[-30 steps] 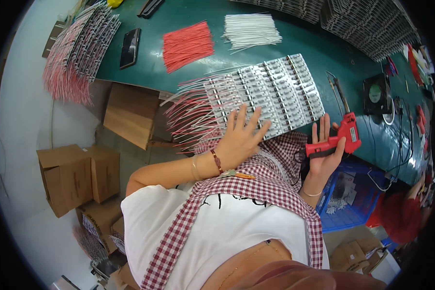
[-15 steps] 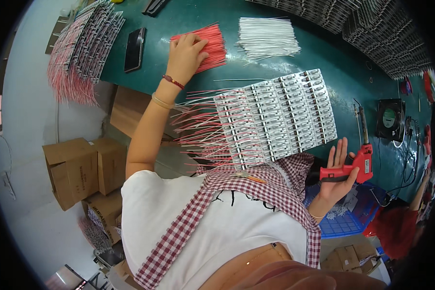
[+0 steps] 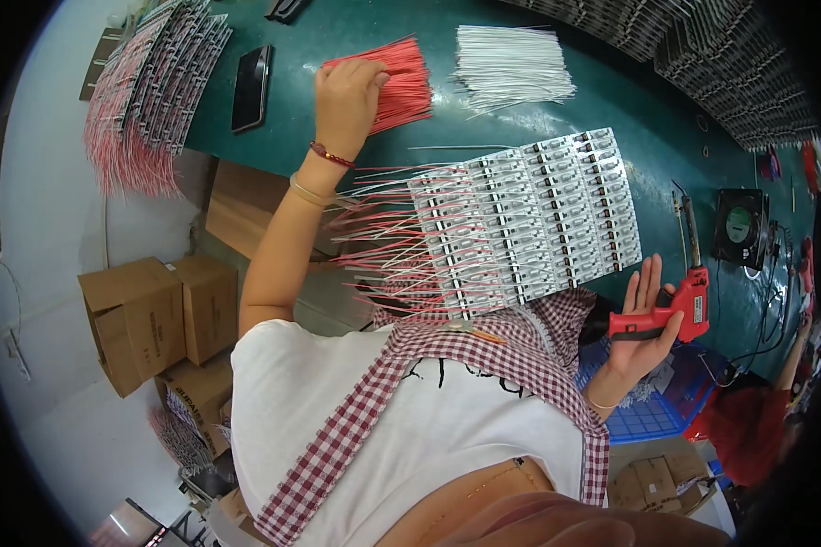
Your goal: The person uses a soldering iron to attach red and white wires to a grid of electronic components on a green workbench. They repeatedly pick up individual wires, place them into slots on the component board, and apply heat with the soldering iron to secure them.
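Observation:
My left hand (image 3: 348, 96) is at the left side of a bundle of red wires (image 3: 403, 89), fingers bent and thumb close to them. Whether a wire is pinched there is too small to see. In my right hand (image 3: 646, 339) lies a red soldering gun (image 3: 689, 312), thumb over its handle, other fingers stretched out, tip pointing away from me. Between my hands sits a panel of small white circuit boards (image 3: 540, 219) in rows. Red and white wires (image 3: 388, 239) stick out from its left side.
Behind the panel lies a pile of white wires (image 3: 513, 66). A phone (image 3: 251, 88) and stacked wired panels (image 3: 150, 91) are at left. More boards (image 3: 739, 73) stand at the back right, near a black fan-like device (image 3: 739, 226). A blue basket (image 3: 652, 421) sits below the table edge.
My left hand's fingers have curled in more and drawn slightly left over the red wires. The right hand keeps the soldering gun in much the same pose. The whole view has shifted a little.

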### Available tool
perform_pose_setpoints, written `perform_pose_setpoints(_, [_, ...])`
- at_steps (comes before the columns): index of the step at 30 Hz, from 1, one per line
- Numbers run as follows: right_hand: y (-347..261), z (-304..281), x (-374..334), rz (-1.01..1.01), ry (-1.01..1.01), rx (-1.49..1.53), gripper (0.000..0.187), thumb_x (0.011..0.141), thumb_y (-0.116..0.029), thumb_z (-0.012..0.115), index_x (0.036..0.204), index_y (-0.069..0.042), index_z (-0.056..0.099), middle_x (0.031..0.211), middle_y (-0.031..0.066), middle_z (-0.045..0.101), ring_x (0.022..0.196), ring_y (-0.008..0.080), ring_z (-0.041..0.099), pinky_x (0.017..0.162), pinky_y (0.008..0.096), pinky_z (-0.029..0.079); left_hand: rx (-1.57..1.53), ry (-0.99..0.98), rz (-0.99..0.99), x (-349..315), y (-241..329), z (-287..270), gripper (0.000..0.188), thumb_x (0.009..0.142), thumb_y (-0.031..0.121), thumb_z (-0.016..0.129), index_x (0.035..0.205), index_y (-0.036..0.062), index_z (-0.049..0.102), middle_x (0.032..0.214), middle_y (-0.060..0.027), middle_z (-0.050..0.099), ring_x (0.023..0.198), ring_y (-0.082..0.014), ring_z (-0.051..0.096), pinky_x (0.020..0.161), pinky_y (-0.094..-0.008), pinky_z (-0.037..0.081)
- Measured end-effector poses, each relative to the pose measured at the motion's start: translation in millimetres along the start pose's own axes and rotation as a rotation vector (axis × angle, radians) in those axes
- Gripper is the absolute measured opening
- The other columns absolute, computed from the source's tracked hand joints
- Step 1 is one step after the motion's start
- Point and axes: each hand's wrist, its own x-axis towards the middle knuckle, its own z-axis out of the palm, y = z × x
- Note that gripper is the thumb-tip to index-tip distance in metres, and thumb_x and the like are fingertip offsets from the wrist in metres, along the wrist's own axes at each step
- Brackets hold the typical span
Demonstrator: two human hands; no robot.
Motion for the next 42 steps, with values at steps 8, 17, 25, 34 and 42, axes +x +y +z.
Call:
perform_pose_setpoints(8, [-1.1,-4.0,-1.2,0.001,0.012,0.019,0.035,0.099,-0.025,0.051,0.12,0.001,0.043,0.15,0.0335,0.021,0.144,0.0397,0.02,0.118,0.0479,0.025,0.119,-0.081,0.102,-3.7,3.8,2.0,0.007,0.081,0.014,0.069,0.086,0.0091,0.071,0.082,-0.0041,0.066,0.078,-0.0244,0.062,0.074,-0.0364,0.044])
perform_pose_setpoints(17, [-5.6,-8.6,-6.1,-0.009,0.016,0.053,0.035,0.099,-0.025,0.051,0.121,0.001,0.043,0.151,0.0328,0.021,0.144,0.0398,0.02,0.118,0.0476,0.025,0.067,0.042,0.011,5.1,2.8,-5.0,0.007,0.084,0.011,0.068,0.086,0.0047,0.07,0.082,-0.0058,0.067,0.074,-0.0224,0.063,0.069,-0.0347,0.048])
perform_pose_setpoints(25, [-5.8,-8.8,-8.2,-0.007,0.004,0.045,0.034,0.099,-0.025,0.051,0.12,0.001,0.043,0.151,0.0332,0.02,0.144,0.0399,0.02,0.118,0.0473,0.025,-1.165,0.421,-0.559,13.4,82.0,-20.9,0.026,0.098,0.017,0.057,0.111,-0.0047,0.064,0.087,-0.005,0.068,0.077,-0.0114,0.062,0.075,-0.0238,0.051])
perform_pose_setpoints(34, [-5.1,-4.0,-11.6,0.015,-0.01,0.075,0.035,0.099,-0.025,0.05,0.12,0.001,0.044,0.151,0.0324,0.021,0.144,0.0393,0.019,0.119,0.0478,0.025,-1.181,0.298,-0.526,-9.1,92.1,4.4,0.026,0.1,0.016,0.054,0.115,-0.003,0.063,0.094,-0.0048,0.065,0.084,-0.0106,0.06,0.081,-0.0259,0.05])
perform_pose_setpoints(42, [-2.9,1.8,-14.8,0.024,0.008,-0.074,0.039,0.1,-0.034,0.049,0.124,-0.003,0.045,0.13,0.0248,0.047,0.122,0.0316,0.047,0.104,0.0436,0.041,-1.281,0.141,-0.63,-3.1,99.2,-21.0,0.021,0.098,0.013,0.057,0.107,-0.0044,0.064,0.087,-0.006,0.067,0.077,-0.0118,0.062,0.075,-0.0252,0.052])
